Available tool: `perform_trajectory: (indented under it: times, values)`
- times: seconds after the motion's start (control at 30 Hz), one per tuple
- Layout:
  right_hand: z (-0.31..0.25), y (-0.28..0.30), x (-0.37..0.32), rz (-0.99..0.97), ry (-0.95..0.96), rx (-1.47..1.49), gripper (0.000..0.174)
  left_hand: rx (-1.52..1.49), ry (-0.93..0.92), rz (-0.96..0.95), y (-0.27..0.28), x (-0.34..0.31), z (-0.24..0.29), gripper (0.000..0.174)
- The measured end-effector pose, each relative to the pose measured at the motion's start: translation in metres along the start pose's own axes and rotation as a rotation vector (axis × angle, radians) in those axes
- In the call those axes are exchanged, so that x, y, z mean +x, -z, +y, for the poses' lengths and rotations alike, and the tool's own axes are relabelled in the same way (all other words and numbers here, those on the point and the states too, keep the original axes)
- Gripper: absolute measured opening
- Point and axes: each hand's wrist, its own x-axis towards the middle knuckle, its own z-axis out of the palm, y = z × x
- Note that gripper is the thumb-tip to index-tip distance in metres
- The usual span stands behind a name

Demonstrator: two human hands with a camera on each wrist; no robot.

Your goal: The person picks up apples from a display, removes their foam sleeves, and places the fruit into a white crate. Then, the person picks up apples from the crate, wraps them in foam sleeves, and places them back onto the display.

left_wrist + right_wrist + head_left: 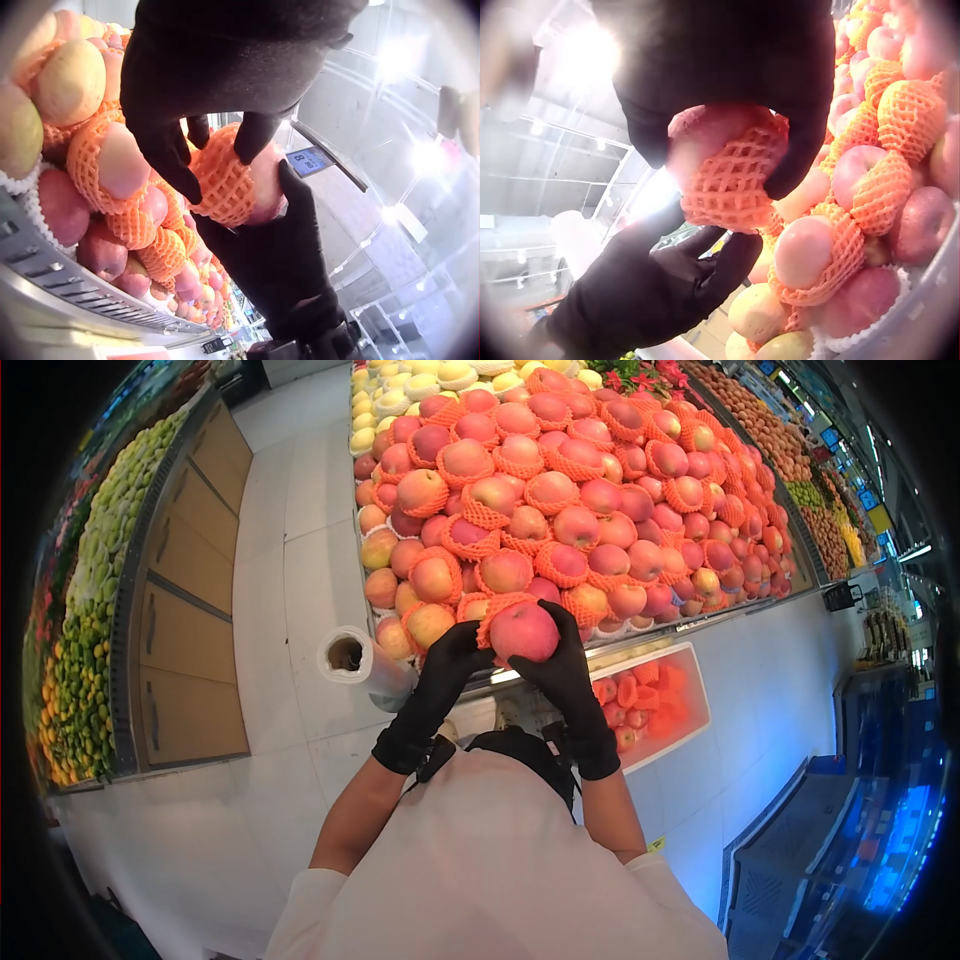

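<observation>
Both hands wear black gloves and hold a red apple [526,632] between them, over the front edge of a large apple pile. An orange foam net [225,176] covers one side of the apple and leaves the other side bare. My left hand [452,658] grips the netted side, its fingers and thumb spread round the mesh in the left wrist view. From the other side, my right hand [560,668] curls round the apple, with its thumb along the bare red skin. The right wrist view shows the right hand's fingers over the apple and the foam net's open edge lower down.
Heaped apples [550,490], many in orange nets, fill the stand ahead. A plastic bag roll [372,665] stands at its front left corner. At the front right, a white box [690,705] holds apples and nets. A price tag [309,160] hangs by the stand's edge.
</observation>
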Motion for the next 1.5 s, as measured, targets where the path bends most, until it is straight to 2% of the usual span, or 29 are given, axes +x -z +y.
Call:
perform_trajectory:
  times: [0.17,0.27,0.37,0.47,0.57,0.67,0.77,0.87,0.97,1.07,1.17,1.27,1.37,1.47,1.5]
  values:
    - [-0.004,0.0,0.0,-0.044,0.062,0.023,0.094,-0.03,-0.077,0.084,0.002,-0.006,-0.001,0.048]
    - [-0.013,-0.001,-0.002,-0.031,0.034,0.091,0.094,-0.205,-0.059,0.076,-0.006,-0.008,0.013,0.059]
    - [-0.015,-0.002,0.002,-0.029,0.029,0.069,0.095,-0.015,-0.27,0.068,-0.014,-0.008,0.007,0.064]
    - [-0.012,-0.01,0.003,0.038,0.088,-0.034,0.096,-0.007,-0.294,0.064,-0.02,-0.005,-0.001,0.064]
    - [-0.01,-0.012,0.002,0.076,0.231,-0.235,0.098,0.043,-0.127,0.115,-0.017,0.001,-0.004,0.058]
    - [-0.013,0.004,-0.002,-0.008,-0.006,0.138,0.096,-0.068,-0.013,0.117,-0.013,0.006,0.006,0.053]
    - [-0.009,0.016,0.001,-0.05,-0.141,0.262,0.095,-0.296,0.045,0.088,-0.02,0.0,0.027,0.046]
    - [-0.001,0.015,0.003,-0.071,-0.129,0.265,0.083,-0.26,0.059,0.046,-0.017,0.006,0.018,0.043]
    - [0.0,0.015,0.001,-0.07,-0.098,0.231,0.078,-0.084,0.026,-0.029,-0.013,0.012,0.011,0.042]
    - [-0.003,0.013,0.0,-0.028,-0.094,0.244,0.077,-0.238,0.095,-0.001,-0.018,0.012,0.014,0.043]
    - [-0.006,0.014,0.001,0.016,-0.093,0.219,0.077,-0.172,-0.069,0.056,-0.018,0.013,0.011,0.045]
    - [0.0,0.015,0.002,0.043,-0.104,0.145,0.078,-0.15,-0.131,0.055,-0.019,0.015,0.005,0.047]
    - [0.003,0.017,0.003,0.029,-0.087,0.102,0.077,-0.138,-0.061,-0.012,-0.019,0.016,0.008,0.054]
    - [-0.001,0.017,0.005,-0.018,-0.094,0.197,0.07,0.169,-0.28,0.036,-0.022,0.016,0.001,0.061]
    - [-0.002,0.017,0.005,-0.034,-0.108,0.246,0.067,0.131,-0.263,0.036,-0.02,0.018,0.001,0.063]
